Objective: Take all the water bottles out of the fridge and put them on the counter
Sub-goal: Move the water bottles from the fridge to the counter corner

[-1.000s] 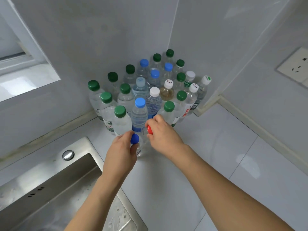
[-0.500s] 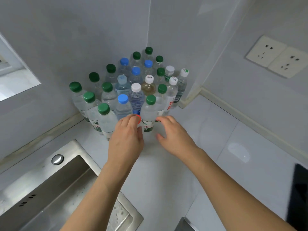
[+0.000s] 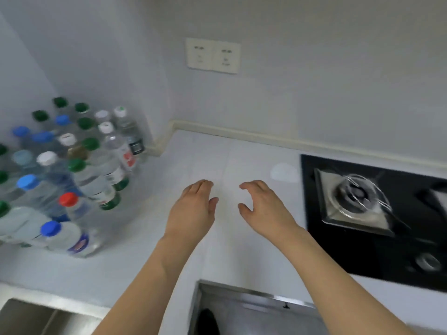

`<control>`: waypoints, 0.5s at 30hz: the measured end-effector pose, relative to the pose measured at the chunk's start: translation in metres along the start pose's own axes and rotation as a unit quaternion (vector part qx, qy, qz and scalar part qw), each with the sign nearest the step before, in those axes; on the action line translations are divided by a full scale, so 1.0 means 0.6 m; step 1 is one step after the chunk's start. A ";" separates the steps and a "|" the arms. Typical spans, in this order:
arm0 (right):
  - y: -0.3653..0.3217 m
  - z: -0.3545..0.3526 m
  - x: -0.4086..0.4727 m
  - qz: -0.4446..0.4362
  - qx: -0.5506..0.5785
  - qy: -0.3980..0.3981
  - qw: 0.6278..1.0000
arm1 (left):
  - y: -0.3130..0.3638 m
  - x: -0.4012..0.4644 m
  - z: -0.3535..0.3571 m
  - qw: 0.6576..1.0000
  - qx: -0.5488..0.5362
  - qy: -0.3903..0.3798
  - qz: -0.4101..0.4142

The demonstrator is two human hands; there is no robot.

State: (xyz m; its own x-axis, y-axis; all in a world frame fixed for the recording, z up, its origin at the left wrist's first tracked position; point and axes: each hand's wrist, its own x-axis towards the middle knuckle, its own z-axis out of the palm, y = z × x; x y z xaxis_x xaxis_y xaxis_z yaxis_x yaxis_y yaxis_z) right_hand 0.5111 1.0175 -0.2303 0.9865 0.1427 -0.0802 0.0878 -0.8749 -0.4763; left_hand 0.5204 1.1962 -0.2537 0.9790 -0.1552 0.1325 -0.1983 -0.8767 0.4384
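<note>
Bottles [image 3: 72, 165] crowd the far left corner of your desk [image 3: 217, 160], a tight cluster of clear water bottles with green, blue and white caps pressed against both walls. Nearest to you in that group stand a red-capped bottle [image 3: 69, 200] and, just in front of it, a blue-capped bottle [image 3: 61, 235]. Both your hands hang over bare desk to the right of the cluster, well apart from every bottle. Your left hand [image 3: 193, 209] has a slack grip, fingers loosely curved and thumb out, with nothing in it. Your right hand [image 3: 263, 209] is the same: fingers bent in a relaxed arc, thumb spread, nothing held.

To the right, a black hob [image 3: 362, 250] is set into the desk, with a steel burner plate [image 3: 355, 201] on it and a round knob [image 3: 428, 262] nearer to you. A double wall socket [image 3: 212, 55] sits on the far wall above the desk. A steel sink [image 3: 36, 315] shows at the near left corner, and a steel-edged opening [image 3: 254, 308] lies at the near edge below your forearms.

Motion blur smears the whole view, so bottle labels cannot be read and the burner's shape is streaked. The left edge of the frame cuts off part of the cluster, so you cannot count the bottles. The sink and the near opening are both cropped by the bottom edge, and what lies in the opening is too dark to tell.
</note>
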 end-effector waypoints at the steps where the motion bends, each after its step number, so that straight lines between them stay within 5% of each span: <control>1: 0.027 -0.018 -0.024 0.019 0.005 0.015 1.000 | 0.033 0.000 0.012 1.000 0.004 -0.013 0.021; 15: 0.323 -0.181 -0.470 0.255 0.037 0.202 0.945 | 0.479 -0.134 0.146 0.961 0.013 -0.129 0.245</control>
State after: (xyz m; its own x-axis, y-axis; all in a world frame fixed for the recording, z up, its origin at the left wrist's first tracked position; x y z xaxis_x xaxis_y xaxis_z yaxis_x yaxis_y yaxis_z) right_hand 0.2649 0.7578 -0.2050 0.8717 -0.4898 0.0175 -0.4083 -0.7454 -0.5270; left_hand 0.3887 0.9168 -0.2165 0.7480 -0.6572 0.0924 -0.6410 -0.6794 0.3571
